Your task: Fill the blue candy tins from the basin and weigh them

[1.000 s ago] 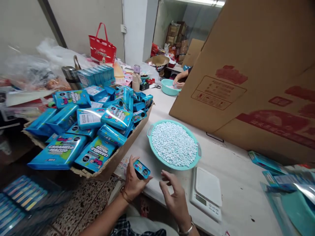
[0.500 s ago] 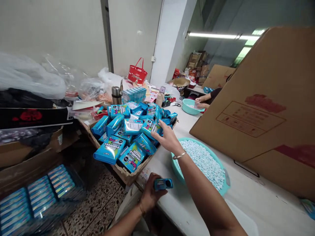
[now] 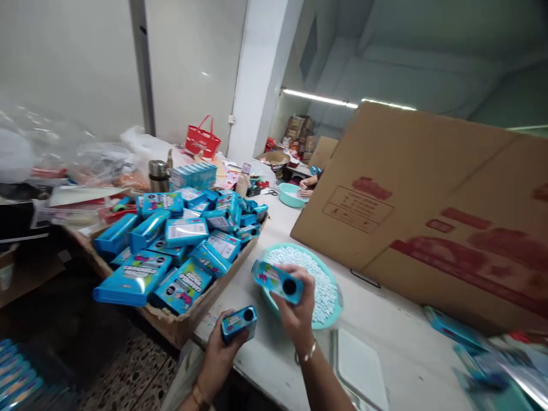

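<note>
My left hand (image 3: 218, 349) grips a small blue candy box (image 3: 233, 325) by its sides at the table's front edge, its end with a black round spot tilted up. A second blue candy box (image 3: 270, 279) is in my right hand (image 3: 300, 305), held between thumb and fingers over a turquoise basin (image 3: 338, 311). Pale blue candies (image 3: 323, 285) fill that basin. Left of my hands, a cardboard carton (image 3: 201, 308) is heaped with more such boxes (image 3: 186, 231), several showing the words "Caramelo Macizo".
A big cardboard box (image 3: 411, 228) stands along the table's right side. By my right forearm lies a flat white tray-like piece (image 3: 362, 365). Blue packs (image 3: 479, 359) are at the right edge. Beyond, another person's hands (image 3: 307, 188) work over a second turquoise basin (image 3: 291, 197).
My right hand has left the heap in the carton with a candy box and moved right, over the basin. My left hand still holds its box. The view has swung right.
</note>
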Available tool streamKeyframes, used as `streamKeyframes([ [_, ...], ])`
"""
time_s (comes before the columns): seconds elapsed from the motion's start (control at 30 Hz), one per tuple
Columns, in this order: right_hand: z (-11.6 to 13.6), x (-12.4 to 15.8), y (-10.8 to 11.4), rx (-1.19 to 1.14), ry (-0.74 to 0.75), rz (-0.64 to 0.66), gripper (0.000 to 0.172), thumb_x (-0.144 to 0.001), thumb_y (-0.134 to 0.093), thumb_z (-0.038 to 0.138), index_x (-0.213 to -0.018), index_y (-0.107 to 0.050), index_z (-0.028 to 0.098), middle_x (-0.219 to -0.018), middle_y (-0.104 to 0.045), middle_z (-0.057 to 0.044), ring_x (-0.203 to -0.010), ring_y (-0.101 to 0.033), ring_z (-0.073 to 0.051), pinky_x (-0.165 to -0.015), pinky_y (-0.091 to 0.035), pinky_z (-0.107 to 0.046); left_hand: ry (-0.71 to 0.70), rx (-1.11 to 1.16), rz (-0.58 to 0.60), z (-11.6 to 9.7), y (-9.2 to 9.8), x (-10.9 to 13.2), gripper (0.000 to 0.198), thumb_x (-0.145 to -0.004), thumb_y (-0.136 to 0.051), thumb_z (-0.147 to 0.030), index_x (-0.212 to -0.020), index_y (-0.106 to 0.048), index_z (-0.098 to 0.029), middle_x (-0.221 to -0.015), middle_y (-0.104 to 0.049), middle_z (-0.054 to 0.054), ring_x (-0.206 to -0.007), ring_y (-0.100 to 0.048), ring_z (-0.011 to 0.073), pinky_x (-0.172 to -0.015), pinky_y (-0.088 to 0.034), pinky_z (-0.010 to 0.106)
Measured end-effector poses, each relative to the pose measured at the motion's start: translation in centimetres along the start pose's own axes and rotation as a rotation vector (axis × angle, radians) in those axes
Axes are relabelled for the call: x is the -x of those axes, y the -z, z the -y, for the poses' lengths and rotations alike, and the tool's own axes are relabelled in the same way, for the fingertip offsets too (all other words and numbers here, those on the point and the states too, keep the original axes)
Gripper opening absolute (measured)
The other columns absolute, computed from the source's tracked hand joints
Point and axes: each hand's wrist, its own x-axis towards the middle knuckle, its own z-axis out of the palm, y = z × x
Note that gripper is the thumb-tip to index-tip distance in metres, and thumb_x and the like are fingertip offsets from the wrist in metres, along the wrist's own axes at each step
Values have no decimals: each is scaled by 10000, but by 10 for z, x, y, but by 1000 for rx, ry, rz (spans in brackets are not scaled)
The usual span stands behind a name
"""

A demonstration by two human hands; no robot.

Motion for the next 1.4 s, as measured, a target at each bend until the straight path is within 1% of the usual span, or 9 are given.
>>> streamKeyframes([
  [0.23,23,109,83,119,-268,-253,371,-816,-660,191,-1124,-474,279,-1096,-615,-64,-1020,-622,-231,-891,-520,-432,-86,-76,187,-26,-40,8,456,-760,-722,-414,-1119,-554,-189,-1020,-670,59,-951,-641,231,-875,-524,363],
  [0.37,26,143,101,-28,-547,-192,369,-839,-647,297,-1165,-478,259,-1001,-652,-57,-890,-645,-213,-772,-551,-357,-57,-78,312,-33,-62,15,487,-762,-724,-423,-1137,-534,-176,-1021,-669,58,-945,-638,215,-886,-515,344],
  [0.5,23,158,100,-134,-594,-102,457,-805,-682,380,-1202,-500,248,-1114,-647,-83,-1043,-625,-253,-895,-525,-402,-20,-62,416,-38,-74,23,527,-767,-697,-482,-1152,-536,-161,-1027,-671,70,-949,-637,224,-869,-526,343],
  [0.73,40,157,94,-275,-560,26,573,-863,-604,449,-1356,-382,259,-1392,-507,-119,-1264,-519,-277,-1022,-464,-445,-34,66,582,-48,-73,55,805,-797,-594,-619,-1419,-314,-193,-1367,-517,166,-1189,-572,324,-977,-506,425],
  [0.83,45,159,92,-61,-490,75,553,-906,-550,375,-1401,-337,251,-1396,-505,-122,-1299,-491,-270,-1069,-434,-441,-78,38,602,-54,-78,68,1112,-587,-843,-453,-1448,-173,-241,-1307,-562,164,-1068,-644,324,-901,-556,420],
  [0.93,41,162,86,120,-398,107,618,-943,-466,307,-1490,-179,277,-1510,-383,-109,-1396,-376,-252,-1131,-374,-436,-56,-5,527,-58,-85,72,968,-630,-830,-315,-1392,-236,-255,-1241,-609,134,-1026,-669,285,-887,-566,403],
  [1.07,26,156,88,194,-377,246,666,-958,-420,287,-1528,-76,317,-1573,-288,-69,-1437,-302,-243,-1147,-351,-450,-50,-77,371,-60,-79,51,730,-656,-810,-356,-1249,-408,-214,-1103,-668,101,-954,-689,261,-847,-583,388],
  [1.23,-18,110,104,648,-173,346,545,-929,-492,295,-1451,-357,374,-1601,-216,-54,-1477,-115,-362,-1129,-119,-701,-99,-246,74,-63,-54,-2,749,-582,-834,-436,-1194,-465,-210,-984,-672,56,-839,-693,243,-757,-598,401],
  [1.4,-77,37,94,774,153,802,393,-969,-421,350,-1354,-494,328,-1579,-284,-57,-1479,-142,-313,-1127,-26,-697,-224,-406,29,-63,-57,-38,720,-603,-812,-451,-1188,-465,-216,-1048,-619,65,-911,-661,238,-810,-571,404],
])
